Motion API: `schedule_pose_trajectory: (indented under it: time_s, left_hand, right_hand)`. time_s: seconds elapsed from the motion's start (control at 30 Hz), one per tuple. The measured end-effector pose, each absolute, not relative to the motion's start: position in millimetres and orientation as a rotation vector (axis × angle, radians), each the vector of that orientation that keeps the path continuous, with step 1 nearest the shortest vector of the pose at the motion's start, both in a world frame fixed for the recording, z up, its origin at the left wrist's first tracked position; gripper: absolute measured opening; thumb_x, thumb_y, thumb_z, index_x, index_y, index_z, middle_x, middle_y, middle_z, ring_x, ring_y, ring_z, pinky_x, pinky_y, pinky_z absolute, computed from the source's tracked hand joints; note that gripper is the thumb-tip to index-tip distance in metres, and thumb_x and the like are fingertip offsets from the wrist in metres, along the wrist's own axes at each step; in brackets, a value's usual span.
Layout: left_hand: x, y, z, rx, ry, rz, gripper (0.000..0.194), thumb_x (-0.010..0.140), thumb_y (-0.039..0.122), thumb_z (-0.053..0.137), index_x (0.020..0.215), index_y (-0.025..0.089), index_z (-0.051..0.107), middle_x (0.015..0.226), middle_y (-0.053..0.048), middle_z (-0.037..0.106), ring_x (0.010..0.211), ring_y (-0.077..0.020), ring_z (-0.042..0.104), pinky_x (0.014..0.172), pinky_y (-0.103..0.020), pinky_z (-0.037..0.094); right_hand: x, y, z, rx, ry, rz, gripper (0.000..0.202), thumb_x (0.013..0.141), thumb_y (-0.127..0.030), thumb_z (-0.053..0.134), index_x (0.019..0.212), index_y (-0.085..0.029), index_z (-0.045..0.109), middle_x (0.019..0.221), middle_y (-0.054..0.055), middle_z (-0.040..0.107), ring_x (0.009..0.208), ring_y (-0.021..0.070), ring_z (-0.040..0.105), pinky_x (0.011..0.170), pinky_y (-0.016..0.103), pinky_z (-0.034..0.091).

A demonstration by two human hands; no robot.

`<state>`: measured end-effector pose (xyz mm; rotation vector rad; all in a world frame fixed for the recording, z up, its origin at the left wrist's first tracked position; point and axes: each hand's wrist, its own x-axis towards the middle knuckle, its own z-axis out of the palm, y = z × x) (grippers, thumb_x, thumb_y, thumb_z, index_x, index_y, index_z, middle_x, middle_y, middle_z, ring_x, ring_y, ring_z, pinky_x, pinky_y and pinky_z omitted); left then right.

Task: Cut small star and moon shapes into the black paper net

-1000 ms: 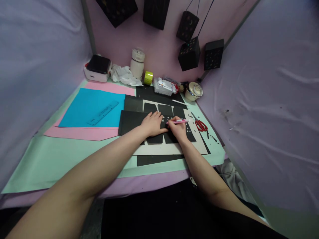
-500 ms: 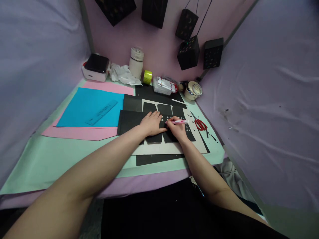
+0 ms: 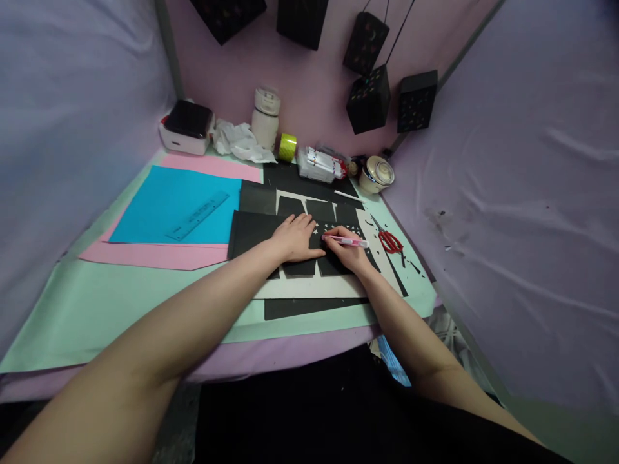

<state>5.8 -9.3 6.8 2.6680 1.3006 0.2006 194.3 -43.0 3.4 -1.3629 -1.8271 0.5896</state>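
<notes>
My left hand (image 3: 294, 238) lies flat on a black paper sheet (image 3: 255, 232), fingers spread and pointing away from me. Just to its right, my right hand (image 3: 349, 254) grips a slim pink-and-white pen-shaped craft knife (image 3: 352, 241), its front end down at the black sheet; the tip is too small to make out. Small star-shaped holes show pale in the sheet around and beyond the right hand. Beneath are a whitish board (image 3: 333, 287) and more black pieces. Red-handled scissors (image 3: 391, 242) rest right of my right hand, among black scraps.
Blue paper (image 3: 140, 212) with a clear ruler (image 3: 198, 216) on it lies left over pink paper (image 3: 159, 255). Along the back stand a white bottle (image 3: 265, 122), yellow tape (image 3: 287, 147), a clear box (image 3: 316, 165) and a lidded jar (image 3: 376, 174). Black paper boxes (image 3: 369, 100) hang above.
The back end of the craft knife has swung slightly toward me, and my right hand and forearm have shifted a little right. My left hand stays on the sheet.
</notes>
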Motion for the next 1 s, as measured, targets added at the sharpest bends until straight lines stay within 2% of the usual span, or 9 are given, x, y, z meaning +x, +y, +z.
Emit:
schedule_pose_trajectory:
  time_s: [0.17, 0.67, 1.0]
  left_hand:
    - [5.1, -9.3, 7.2, 2.671, 1.283, 0.159, 0.106, 0.076, 0.081, 0.039, 0.151, 0.006, 0.028, 0.160, -0.016, 0.020, 0.149, -0.0290, 0.014, 0.120, -0.043, 0.009]
    - [5.6, -9.3, 6.4, 2.676, 1.279, 0.157, 0.107, 0.077, 0.082, 0.034, 0.151, 0.005, 0.028, 0.160, -0.017, 0.019, 0.149, -0.0297, 0.013, 0.120, -0.044, 0.009]
    - [5.1, -9.9, 8.0, 2.674, 1.282, 0.149, 0.105, 0.077, 0.081, 0.036, 0.151, 0.006, 0.028, 0.160, -0.017, 0.019, 0.149, -0.0286, 0.013, 0.120, -0.043, 0.009]
  right_hand:
    - [197.3, -44.8, 1.8, -1.333, -1.870, 0.578, 0.017, 0.084, -0.036, 0.061, 0.089, -0.021, 0.068, 0.089, 0.005, 0.072, 0.081, 0.0200, 0.066, 0.073, 0.032, 0.049]
    - [195.9, -47.1, 2.1, -1.333, -1.851, 0.576, 0.015, 0.085, -0.034, 0.058, 0.082, -0.021, 0.064, 0.083, 0.004, 0.069, 0.073, 0.0181, 0.063, 0.069, 0.030, 0.048]
    - [196.2, -49.6, 3.5, -1.339, -1.873, 0.555, 0.016, 0.085, -0.035, 0.056, 0.082, -0.021, 0.063, 0.085, 0.005, 0.071, 0.077, 0.0191, 0.064, 0.070, 0.031, 0.049]
